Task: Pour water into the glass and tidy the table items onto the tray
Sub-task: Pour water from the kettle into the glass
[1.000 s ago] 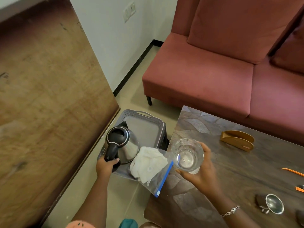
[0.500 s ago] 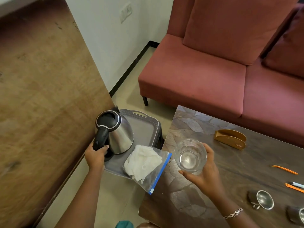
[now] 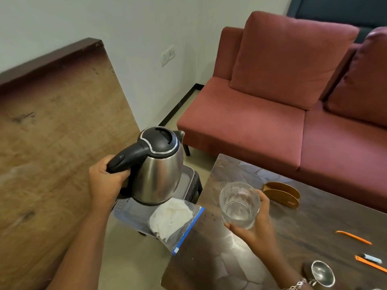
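The left hand (image 3: 104,178), fingers clamped on its handle, had lifted the kettle (image 3: 159,166) off the tray (image 3: 129,214) toward the right hand's (image 3: 254,229) gripped glass (image 3: 239,205); pouring looked imminent.

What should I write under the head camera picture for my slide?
Left hand lifts a steel kettle above the tray while right hand holds a glass.

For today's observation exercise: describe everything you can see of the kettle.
The kettle has a brushed steel-looking body, a black lid with a silver rim, a black curved handle and a small spout on its far side. The left hand grips the handle, holding it roughly upright in the air above the grey tray. Nothing is pouring.
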The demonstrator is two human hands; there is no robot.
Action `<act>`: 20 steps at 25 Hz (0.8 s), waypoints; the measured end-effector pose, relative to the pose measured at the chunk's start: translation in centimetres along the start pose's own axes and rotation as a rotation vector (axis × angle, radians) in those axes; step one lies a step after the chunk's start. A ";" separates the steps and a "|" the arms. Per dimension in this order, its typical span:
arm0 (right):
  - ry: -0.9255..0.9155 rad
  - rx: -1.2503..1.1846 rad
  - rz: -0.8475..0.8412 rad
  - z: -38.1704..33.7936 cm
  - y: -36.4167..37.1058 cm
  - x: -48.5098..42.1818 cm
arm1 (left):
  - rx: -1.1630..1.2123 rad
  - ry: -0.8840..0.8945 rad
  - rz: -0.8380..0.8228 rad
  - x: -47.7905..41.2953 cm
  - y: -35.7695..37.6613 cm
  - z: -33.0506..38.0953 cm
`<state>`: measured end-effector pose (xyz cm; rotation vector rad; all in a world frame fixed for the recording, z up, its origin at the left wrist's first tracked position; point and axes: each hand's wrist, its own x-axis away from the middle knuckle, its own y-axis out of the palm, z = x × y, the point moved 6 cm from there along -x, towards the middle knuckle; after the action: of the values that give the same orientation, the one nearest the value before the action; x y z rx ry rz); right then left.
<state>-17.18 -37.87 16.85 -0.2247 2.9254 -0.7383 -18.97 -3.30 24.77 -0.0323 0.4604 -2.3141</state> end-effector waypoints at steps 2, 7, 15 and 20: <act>-0.020 -0.005 0.012 0.0 -2.2 1.1 | -0.038 0.096 -0.048 1.8 0.7 3.8; -0.028 0.021 0.063 1.1 -7.4 3.8 | -0.059 0.315 -0.124 6.2 2.8 10.4; -0.059 0.080 0.126 2.6 -13.4 7.3 | -0.081 0.696 -0.298 12.5 7.7 19.3; -0.060 0.091 0.111 3.3 -14.2 8.8 | -0.193 0.906 -0.429 15.4 9.3 23.2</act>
<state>-23.69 -53.24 20.04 -0.0738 2.8137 -0.8293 -19.79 -27.36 41.57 0.9335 1.2172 -2.5866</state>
